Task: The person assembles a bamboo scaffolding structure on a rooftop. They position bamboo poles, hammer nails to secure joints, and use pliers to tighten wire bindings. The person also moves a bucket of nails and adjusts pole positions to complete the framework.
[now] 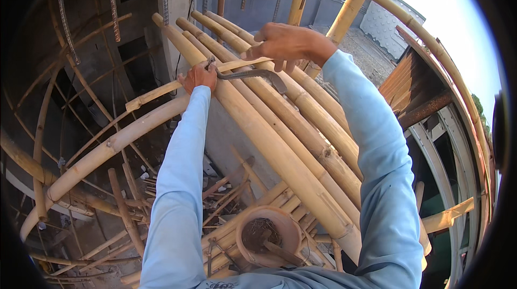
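My left hand (pixel 198 78) is closed at a spot where a thin split-bamboo strip (pixel 153 95) crosses a row of thick bamboo poles (pixel 280 152). A dark curved metal tool (pixel 253 73) with a broad, flattened end runs out from its fingers to the right, over the poles. Another small dark bit shows at the top of the grip; whether it belongs to the tool is unclear. Up and to the right, my right hand (pixel 293 44) hangs above the far part of the poles, fingers apart and pointing left and down, with nothing visible in it.
Below me, a round bucket (pixel 293 230) with dark contents stands among more bamboo. A bent pole (pixel 113 143) and thin bamboo scaffolding fill the left side. Rebar ends (pixel 114 6) hang at upper left. Rusty corrugated sheet (pixel 412 79) and a long pole (pixel 431 41) lie right.
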`<state>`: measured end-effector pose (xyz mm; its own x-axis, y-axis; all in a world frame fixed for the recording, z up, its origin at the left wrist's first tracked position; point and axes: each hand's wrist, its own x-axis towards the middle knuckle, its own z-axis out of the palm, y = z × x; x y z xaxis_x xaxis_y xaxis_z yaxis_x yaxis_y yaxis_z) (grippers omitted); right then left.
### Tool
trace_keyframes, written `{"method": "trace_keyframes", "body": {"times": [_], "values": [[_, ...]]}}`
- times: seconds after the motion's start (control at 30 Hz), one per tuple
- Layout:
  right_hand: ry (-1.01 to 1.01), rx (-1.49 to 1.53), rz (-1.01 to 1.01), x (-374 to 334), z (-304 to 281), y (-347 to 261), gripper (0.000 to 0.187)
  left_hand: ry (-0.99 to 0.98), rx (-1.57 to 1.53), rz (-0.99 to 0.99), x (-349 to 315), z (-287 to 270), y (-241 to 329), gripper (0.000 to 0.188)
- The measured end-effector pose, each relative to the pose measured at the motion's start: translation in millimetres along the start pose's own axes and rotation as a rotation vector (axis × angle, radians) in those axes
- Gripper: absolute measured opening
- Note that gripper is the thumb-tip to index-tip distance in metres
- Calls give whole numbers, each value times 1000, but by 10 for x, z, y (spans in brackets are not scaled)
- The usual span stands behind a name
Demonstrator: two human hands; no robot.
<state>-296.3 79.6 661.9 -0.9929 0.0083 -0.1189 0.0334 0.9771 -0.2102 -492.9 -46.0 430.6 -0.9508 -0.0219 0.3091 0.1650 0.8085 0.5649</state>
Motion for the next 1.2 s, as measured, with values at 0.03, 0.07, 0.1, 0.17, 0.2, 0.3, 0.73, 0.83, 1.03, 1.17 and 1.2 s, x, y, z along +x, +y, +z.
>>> {"method": "trace_keyframes", "body": {"times": [0.03,0.07,0.1,0.17,0.2,0.3,0.73,0.83,1.03,1.17,1.2], "values": [[-15,-114,-11,37,133,-98,41,5,-8,19,-53,-16,81,40],[-25,-224,-42,67,236,-178,33,6,16,2,-8,-3,51,42],[71,-196,-97,222,427,-108,32,38,20,4,62,23,-32,43],[188,-153,-126,368,674,161,32,15,-12,10,48,43,22,45],[209,-128,-120,392,712,214,33,8,-12,-4,62,38,25,45],[223,-53,-55,335,733,201,33,8,18,28,73,-51,156,43],[361,232,-78,135,1222,400,27,-46,-244,189,234,-61,-112,44],[282,254,-71,128,1179,473,34,-56,-204,222,206,-140,-104,45],[348,469,-19,-46,1609,500,44,-81,-155,296,126,-247,-189,44],[478,388,-130,-29,1760,811,44,-109,-199,388,186,-119,-62,43],[420,380,-101,7,1653,772,45,-120,-175,387,172,-119,-49,42]]}}
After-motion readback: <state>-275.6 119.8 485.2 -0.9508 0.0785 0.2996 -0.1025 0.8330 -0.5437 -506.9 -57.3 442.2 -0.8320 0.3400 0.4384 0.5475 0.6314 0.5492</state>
